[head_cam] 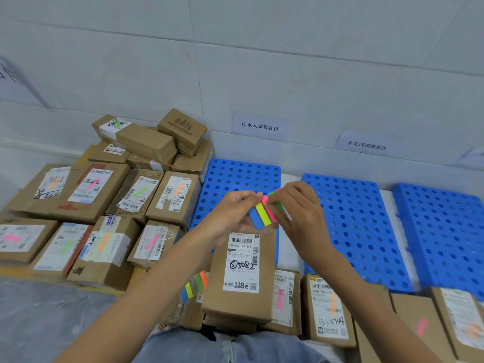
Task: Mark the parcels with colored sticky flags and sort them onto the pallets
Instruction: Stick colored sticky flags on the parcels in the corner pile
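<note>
A person's left hand [235, 208] curls round a fan of sticky flags [262, 214] in blue, yellow, pink and green, held just above the far end of a brown parcel [241, 271]. The right hand [296, 205] pinches the far tips of the pink and green strips between thumb and fingertips. It cannot be told whether the left hand also steadies the parcel.

The parcel lies lengthwise in front of the person's jeans [222, 347], on top of other boxes. Its white shipping label faces up with "5082" handwritten on it, and the label carries no flag.

A second set of flags [195, 285] shows just left of the parcel, lower down.

To the left, a heap of flagged parcels [91, 195] is stacked against the wall, their labels marked pink, orange or green. On the near right, a row of parcels [327, 310] with pink and orange flags lies along the near edge of the pallets.

Three blue perforated pallets sit side by side on the floor beyond the hands: the left pallet [235, 176], the middle pallet [353, 218] and the right pallet [445, 231].

Two paper signs [259, 126] with printed characters are fixed to the grey wall above the pallets.
</note>
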Motion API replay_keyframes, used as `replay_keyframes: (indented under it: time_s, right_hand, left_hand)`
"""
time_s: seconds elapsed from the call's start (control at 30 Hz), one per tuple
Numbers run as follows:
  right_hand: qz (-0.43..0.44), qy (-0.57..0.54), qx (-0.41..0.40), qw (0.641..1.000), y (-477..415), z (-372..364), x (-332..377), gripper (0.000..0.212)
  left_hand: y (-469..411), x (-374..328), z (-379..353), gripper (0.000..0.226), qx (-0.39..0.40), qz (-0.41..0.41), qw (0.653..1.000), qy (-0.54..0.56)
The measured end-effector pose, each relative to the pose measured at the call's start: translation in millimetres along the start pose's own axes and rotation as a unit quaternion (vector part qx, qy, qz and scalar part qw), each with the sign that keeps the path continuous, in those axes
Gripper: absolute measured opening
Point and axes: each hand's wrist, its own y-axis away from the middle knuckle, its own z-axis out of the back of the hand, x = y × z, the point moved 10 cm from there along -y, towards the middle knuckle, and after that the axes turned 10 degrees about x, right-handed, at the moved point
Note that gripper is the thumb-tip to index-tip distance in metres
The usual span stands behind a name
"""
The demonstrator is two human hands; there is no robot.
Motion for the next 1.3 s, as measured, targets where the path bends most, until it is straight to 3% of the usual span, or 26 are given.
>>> replay_keyframes:
  time_s: [0.2,0.43,0.77,0.93,1.17,1.27,1.3]
  right_hand:
    - [-0.006,-0.008,0.011,1.0,-0.6,-4.1,-7.3,0.023]
    - [0.032,-0.046,0.029,0.998,3.3,-9.4,-2.4,0.008]
    - [-0.004,-0.041,0.004,0.999,7.1,-3.5,-12.4,0.019]
    - [-0.041,-0.033,0.005,0.999,9.8,-7.8,-26.6,0.007]
    - [-0.168,-0.115,0.063,0.977,29.9,-26.4,-70.1,0.018]
    - [-0.264,-0.218,0.08,0.936,43.1,-33.2,-95.6,0.007]
    - [-0.3,-0.247,0.079,0.918,48.5,-35.7,-104.9,0.012]
  left_hand:
    - [-2.6,4.6,-6.4,0.029,0.025,0.011,1.0,0.002]
    - [-4.4,5.5,-6.7,0.031,0.037,0.013,0.999,0.016]
    - [-11.0,7.1,-8.0,0.032,0.05,0.013,0.998,0.03]
    - [-21.5,6.9,-0.8,0.014,0.015,0.016,0.999,0.045]
    - [-60.4,8.8,34.8,0.013,-0.071,0.026,0.996,-0.048]
    - [-82.9,17.2,56.3,0.017,-0.103,0.05,0.992,-0.058]
    - [-90.2,20.5,64.1,0.019,-0.112,0.06,0.99,-0.056]
